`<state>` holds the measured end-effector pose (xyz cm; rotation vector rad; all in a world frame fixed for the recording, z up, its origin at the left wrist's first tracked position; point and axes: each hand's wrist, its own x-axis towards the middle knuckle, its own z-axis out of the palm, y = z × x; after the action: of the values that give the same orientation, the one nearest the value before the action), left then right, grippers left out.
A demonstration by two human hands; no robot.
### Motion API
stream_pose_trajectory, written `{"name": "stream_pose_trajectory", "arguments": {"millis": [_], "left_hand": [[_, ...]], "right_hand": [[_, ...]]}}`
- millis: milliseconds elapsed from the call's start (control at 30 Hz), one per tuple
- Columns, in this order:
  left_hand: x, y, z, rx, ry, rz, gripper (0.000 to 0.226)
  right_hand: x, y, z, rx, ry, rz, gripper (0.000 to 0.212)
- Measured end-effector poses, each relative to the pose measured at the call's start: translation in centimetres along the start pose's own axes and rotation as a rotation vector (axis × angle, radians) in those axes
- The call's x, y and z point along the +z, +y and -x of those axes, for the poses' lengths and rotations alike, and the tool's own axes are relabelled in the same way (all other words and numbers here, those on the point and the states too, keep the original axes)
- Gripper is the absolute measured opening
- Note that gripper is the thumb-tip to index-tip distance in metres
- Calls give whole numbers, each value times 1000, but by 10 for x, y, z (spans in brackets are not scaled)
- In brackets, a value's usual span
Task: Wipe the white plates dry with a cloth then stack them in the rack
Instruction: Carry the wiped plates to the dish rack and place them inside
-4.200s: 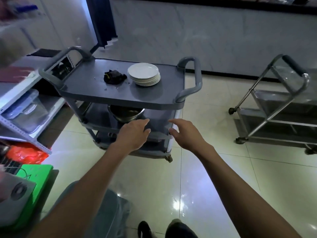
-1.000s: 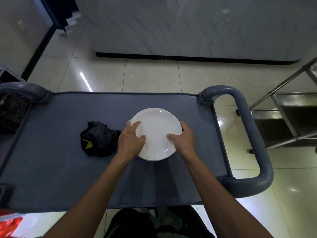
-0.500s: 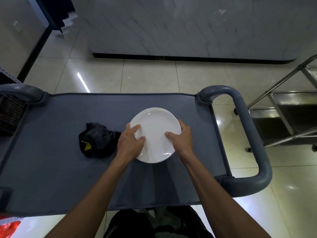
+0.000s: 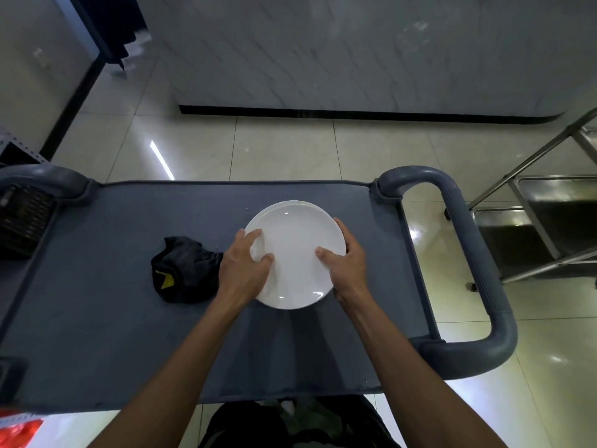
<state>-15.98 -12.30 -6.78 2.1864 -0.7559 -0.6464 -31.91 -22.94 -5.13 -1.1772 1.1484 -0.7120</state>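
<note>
Both hands' grip (image 4: 295,260) on plate (image 4: 295,234), perhaps lifted

A commercial kitchen or restaurant back area: grey plastic service cart (image 4: 97,318) at centre, stainless steel trolley (image 4: 542,221) at right, tiled floor (image 4: 284,150).

My round glossy white plate (image 4: 295,250) is plain; the crumpled black cloth (image 4: 185,270) has a yellow mark; the plastic cart top (image 4: 113,318) is slate grey.
</note>
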Motion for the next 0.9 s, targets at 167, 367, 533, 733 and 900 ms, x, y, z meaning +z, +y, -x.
{"name": "stream_pose_trajectory", "arguments": {"millis": [167,367,533,733,900], "left_hand": [[-12,8,-2,115,96,142,59],[-15,24,-4,136,104,244,63],[-14,27,-4,204,123,196,63],[-9,28,8,258,174,138,64],[-11,31,12,329,209,126,65]], "right_hand": [[-7,-7,1,52,-20,-217,60],[-9,-20,3,38,-34,-262,55],[-7,-22,7,-76,45,-63,65],[-6,-20,13,-281,105,246,68],[-10,-15,16,-348,115,372,67]]}}
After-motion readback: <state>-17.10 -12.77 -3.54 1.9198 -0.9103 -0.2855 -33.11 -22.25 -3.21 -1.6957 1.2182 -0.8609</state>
